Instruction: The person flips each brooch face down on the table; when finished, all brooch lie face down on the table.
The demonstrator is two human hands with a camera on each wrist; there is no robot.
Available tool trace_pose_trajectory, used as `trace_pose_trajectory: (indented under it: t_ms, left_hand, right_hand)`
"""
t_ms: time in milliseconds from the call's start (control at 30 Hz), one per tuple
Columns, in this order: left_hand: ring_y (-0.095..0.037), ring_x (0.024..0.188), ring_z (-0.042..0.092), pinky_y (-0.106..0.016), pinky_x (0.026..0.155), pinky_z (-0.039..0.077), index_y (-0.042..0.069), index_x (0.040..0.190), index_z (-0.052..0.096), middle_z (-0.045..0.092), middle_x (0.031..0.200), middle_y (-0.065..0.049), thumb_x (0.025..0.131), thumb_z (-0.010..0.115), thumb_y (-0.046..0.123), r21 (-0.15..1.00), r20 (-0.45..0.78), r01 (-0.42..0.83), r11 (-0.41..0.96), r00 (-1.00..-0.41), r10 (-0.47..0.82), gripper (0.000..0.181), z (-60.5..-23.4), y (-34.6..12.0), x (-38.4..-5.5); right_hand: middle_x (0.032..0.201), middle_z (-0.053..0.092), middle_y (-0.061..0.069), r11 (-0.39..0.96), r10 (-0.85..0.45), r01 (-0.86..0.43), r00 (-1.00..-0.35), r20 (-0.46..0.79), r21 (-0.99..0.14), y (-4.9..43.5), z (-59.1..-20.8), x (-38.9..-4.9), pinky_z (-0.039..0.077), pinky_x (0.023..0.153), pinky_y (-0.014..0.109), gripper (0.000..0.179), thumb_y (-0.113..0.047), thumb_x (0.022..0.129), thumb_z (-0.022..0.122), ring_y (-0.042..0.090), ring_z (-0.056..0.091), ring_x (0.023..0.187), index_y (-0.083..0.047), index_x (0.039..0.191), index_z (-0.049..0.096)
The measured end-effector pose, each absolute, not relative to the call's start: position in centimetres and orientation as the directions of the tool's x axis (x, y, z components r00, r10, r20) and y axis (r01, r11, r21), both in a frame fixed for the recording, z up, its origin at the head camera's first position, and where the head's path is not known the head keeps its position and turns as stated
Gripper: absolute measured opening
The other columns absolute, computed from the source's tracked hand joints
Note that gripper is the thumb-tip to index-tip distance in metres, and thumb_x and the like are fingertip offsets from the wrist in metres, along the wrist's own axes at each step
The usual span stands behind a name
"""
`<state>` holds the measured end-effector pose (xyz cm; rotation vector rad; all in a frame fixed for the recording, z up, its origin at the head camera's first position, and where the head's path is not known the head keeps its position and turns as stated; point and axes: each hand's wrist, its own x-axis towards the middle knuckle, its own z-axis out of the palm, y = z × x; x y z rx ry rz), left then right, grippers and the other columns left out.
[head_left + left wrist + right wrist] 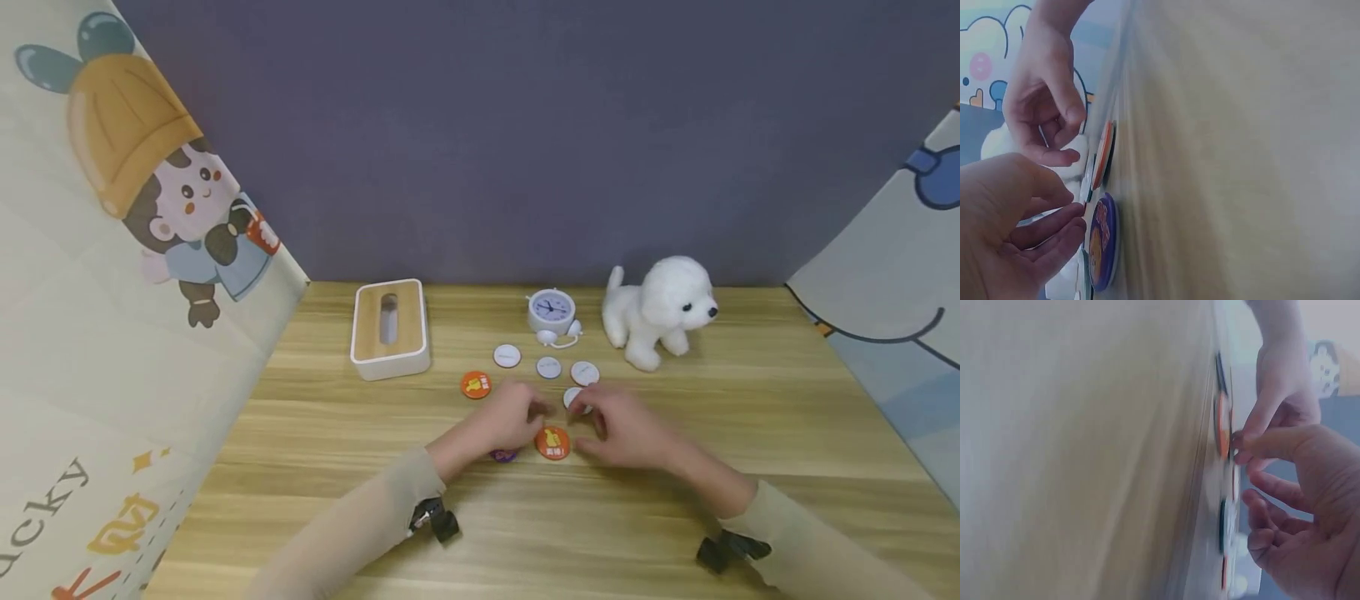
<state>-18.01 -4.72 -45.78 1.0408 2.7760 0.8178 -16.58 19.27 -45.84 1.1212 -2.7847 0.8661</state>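
My left hand (516, 417) hovers low over the table, fingers loosely bent, nothing between them. Beneath it a purple round badge (1104, 242) lies partly covered in the head view. To the right, my right hand (626, 427) has thumb and fingers spread apart and grips nothing. An orange round badge (553, 444) with a yellow thumbs-up lies between the two hands. The right fingertips overlap a white-faced badge (573, 398) in the head view. Farther back lie more white-faced badges (549, 367), and another orange badge (476, 384) is left of them.
A white tissue box (390, 367) with a wooden lid stands at the back left. Behind the badges is a small white alarm clock (551, 312), with a white plush dog (660, 312) to its right. Printed panels and a dark wall surround the wooden table (570, 533).
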Motion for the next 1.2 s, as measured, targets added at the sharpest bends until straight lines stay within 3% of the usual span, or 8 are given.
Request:
trace_pose_trajectory:
  t_ms: [200,333,467,667,767,900,1000,1200]
  left_hand:
    - [-0.008,0.079,0.059,-0.017,0.075,0.049,0.007,0.120,0.081,0.080,0.099,0.000,0.078,0.071,0.003,0.456,0.050,0.621,0.638,-0.733,0.678,0.044,-45.5,-5.9,-15.9]
    - [-0.007,0.086,0.062,-0.022,0.091,0.052,0.005,0.123,0.079,0.081,0.106,0.000,0.077,0.077,0.007,0.421,0.017,0.640,0.642,-0.714,0.700,0.046,-45.4,-5.9,-15.2]
    - [-0.007,0.094,0.066,-0.027,0.099,0.051,0.008,0.122,0.080,0.082,0.111,0.001,0.080,0.085,0.015,0.416,0.018,0.626,0.660,-0.731,0.682,0.043,-45.5,-5.7,-15.1]
    - [-0.007,0.083,0.066,-0.021,0.083,0.050,0.011,0.112,0.084,0.083,0.101,0.004,0.084,0.086,0.013,0.482,0.098,0.609,0.630,-0.752,0.652,0.028,-46.2,-5.7,-15.5]
    - [-0.007,0.084,0.066,-0.019,0.080,0.049,0.013,0.112,0.084,0.083,0.100,0.004,0.088,0.086,0.016,0.519,0.122,0.584,0.624,-0.773,0.622,0.025,-46.3,-5.7,-15.6]
    - [-0.011,0.093,0.071,-0.021,0.087,0.054,0.013,0.115,0.083,0.083,0.104,0.001,0.094,0.083,0.021,0.555,0.162,0.560,0.615,-0.798,0.580,0.023,-46.1,-5.6,-15.9]
    - [-0.016,0.098,0.074,-0.024,0.089,0.059,0.009,0.115,0.082,0.082,0.107,-0.004,0.096,0.080,0.021,0.599,0.206,0.543,0.588,-0.814,0.543,0.023,-45.8,-5.4,-16.2]
    - [-0.023,0.103,0.072,-0.034,0.093,0.061,0.007,0.120,0.080,0.078,0.109,-0.009,0.095,0.080,0.017,0.621,0.342,0.572,0.536,-0.813,0.472,0.027,-44.9,-5.1,-16.5]
  right_hand:
    - [0.099,0.066,-0.007,0.598,-0.680,-0.695,-0.704,0.206,-0.400,17.7,-46.3,-14.6,0.057,0.081,0.032,0.041,-0.027,0.075,0.094,0.010,0.063,0.089,-0.017,0.107,0.072]
    - [0.101,0.066,-0.007,0.621,-0.672,-0.674,-0.721,0.170,-0.400,17.3,-46.7,-14.3,0.060,0.085,0.035,0.036,-0.026,0.079,0.093,0.010,0.065,0.094,-0.017,0.107,0.072]
    - [0.098,0.067,-0.007,0.613,-0.670,-0.683,-0.715,0.197,-0.396,17.2,-46.7,-14.5,0.060,0.083,0.034,0.031,-0.025,0.081,0.092,0.010,0.066,0.092,-0.017,0.104,0.072]
    - [0.092,0.069,-0.009,0.597,-0.667,-0.694,-0.708,0.232,-0.403,17.4,-46.8,-14.8,0.060,0.078,0.031,0.026,-0.026,0.082,0.092,0.009,0.066,0.085,-0.018,0.099,0.074]
    - [0.085,0.067,-0.011,0.591,-0.651,-0.677,-0.722,0.235,-0.439,17.6,-46.8,-15.0,0.055,0.069,0.024,0.023,-0.024,0.083,0.092,0.004,0.060,0.074,-0.020,0.097,0.074]
    - [0.081,0.069,-0.012,0.563,-0.617,-0.640,-0.747,0.249,-0.524,17.9,-46.8,-15.2,0.045,0.055,0.017,0.018,-0.019,0.085,0.090,-0.005,0.048,0.061,-0.019,0.099,0.079]
    - [0.084,0.078,-0.007,0.530,-0.576,-0.631,-0.758,0.305,-0.567,18.0,-46.9,-15.4,0.046,0.051,0.015,0.017,-0.013,0.085,0.089,-0.010,0.048,0.058,-0.015,0.101,0.083]
    - [0.085,0.081,0.000,0.525,-0.454,-0.600,-0.797,0.398,-0.603,18.2,-46.8,-15.7,0.045,0.046,0.016,0.017,-0.007,0.088,0.086,-0.007,0.050,0.053,-0.010,0.105,0.083]
